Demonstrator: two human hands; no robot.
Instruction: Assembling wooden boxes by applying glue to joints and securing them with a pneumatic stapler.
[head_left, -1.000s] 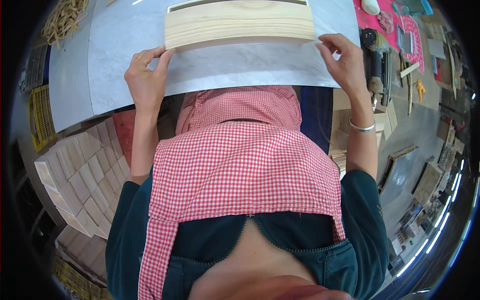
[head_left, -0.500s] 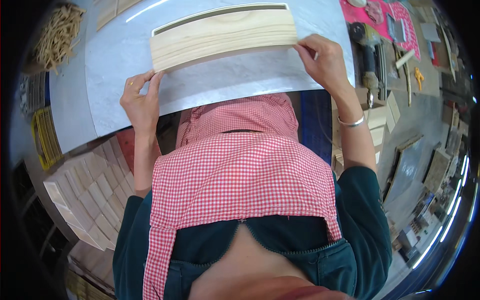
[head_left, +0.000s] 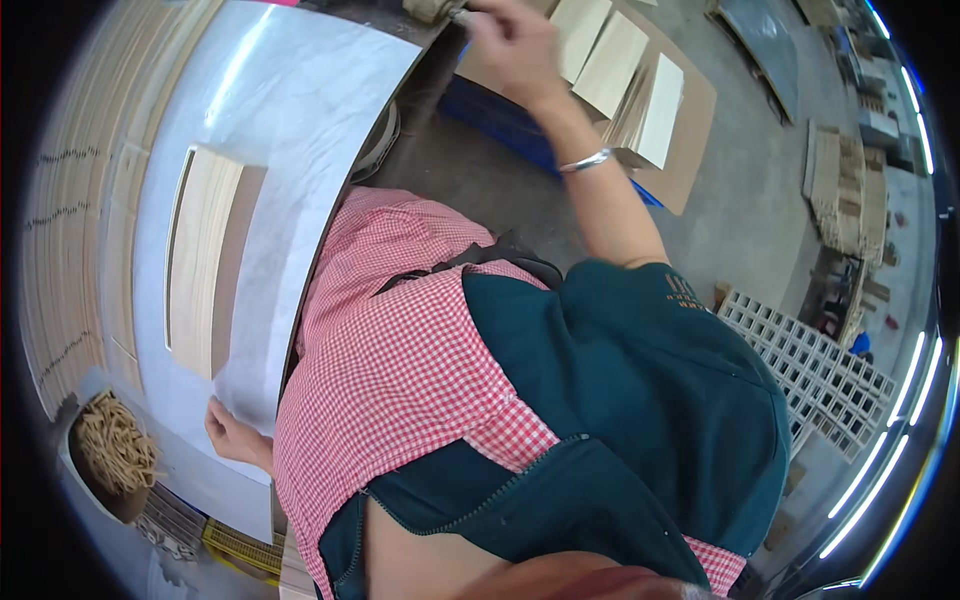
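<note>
A pale wooden box-like frame (head_left: 205,260) stands on the marbled white tabletop (head_left: 300,110) at the left, its plain long side up. My left hand (head_left: 235,436) rests by the box's near end, loosely bent, apart from the wood and with nothing in it. Up at the top edge my right hand (head_left: 515,50), blurred by motion, reaches past the table's right side. Its fingers are beside the metal end of a tool (head_left: 432,8), mostly cut off by the picture's edge. Whether they grip it cannot be made out.
Long wooden strips (head_left: 70,220) are stacked along the far left. A bin of wood offcuts (head_left: 115,450) stands near the table's lower left corner, with a yellow crate (head_left: 240,550) beside it. Pale boards (head_left: 610,65) lie on cardboard over a blue support at the right. White gridded racks (head_left: 810,370) lie beyond.
Both hands have let go of the wooden box, which stays on the table. My view and body have turned right; my right hand has reached out toward the tool.
</note>
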